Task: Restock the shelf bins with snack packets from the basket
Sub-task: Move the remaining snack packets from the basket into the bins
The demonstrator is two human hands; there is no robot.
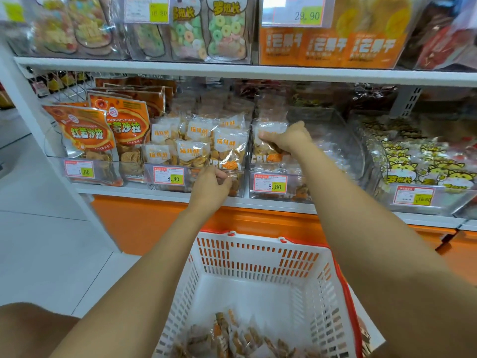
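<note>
A white basket [258, 257] with red rim stands below me, with several clear snack packets [232, 337] lying at its near end. On the middle shelf, a clear bin [165, 177] is piled with clear packets of round orange crisps [196, 148]. My left hand [210, 186] grips that bin's front edge by its right corner, fingers curled over the rim. My right hand [285, 138] holds a snack packet [268, 140] over the neighbouring clear bin [271, 184], which holds fewer packets.
Orange bagged snacks [87, 135] fill the bin at left. Yellow cat-print packets [423, 164] fill the bin at right. The upper shelf [258, 71] carries hanging candy bags and orange packs. An orange base panel [154, 223] runs under the shelf; pale floor lies left.
</note>
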